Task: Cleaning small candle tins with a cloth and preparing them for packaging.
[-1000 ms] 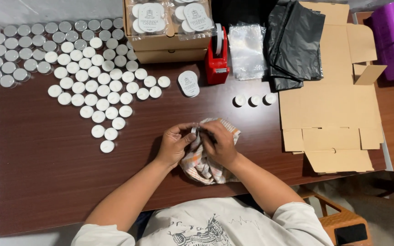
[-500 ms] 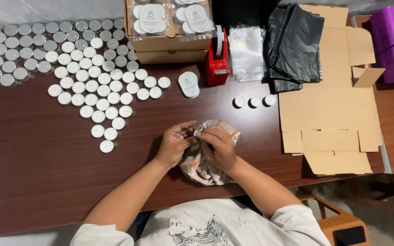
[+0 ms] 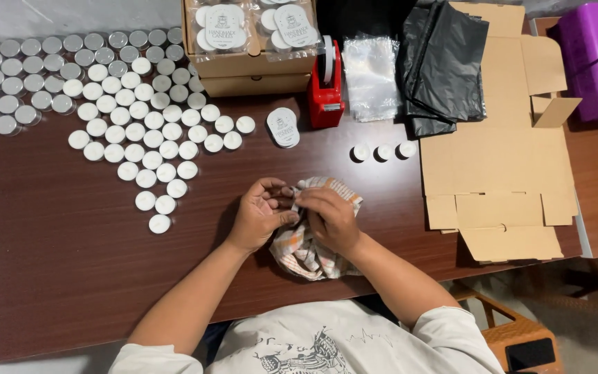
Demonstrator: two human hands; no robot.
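Both hands meet on the brown table [image 3: 91, 263]: the left hand [image 3: 259, 216] pinches something too small to tell, and the right hand [image 3: 330, 218] grips the soft checked cloth [image 3: 306, 251], which looks light and floppy, easy to bunch anywhere. Farther off sit little white candles [image 3: 148, 142], a round white label stack [image 3: 283, 127], a red tape holder [image 3: 327, 86] and brown boxes [image 3: 243, 66] holding clear packs with white labels.

Both forearms reach forward and meet just above the cloth [image 3: 306, 249]. The left hand [image 3: 257, 216] curls with fingers bent toward the right hand [image 3: 330, 218], which lies knuckles-up, fingers closed on the cloth.
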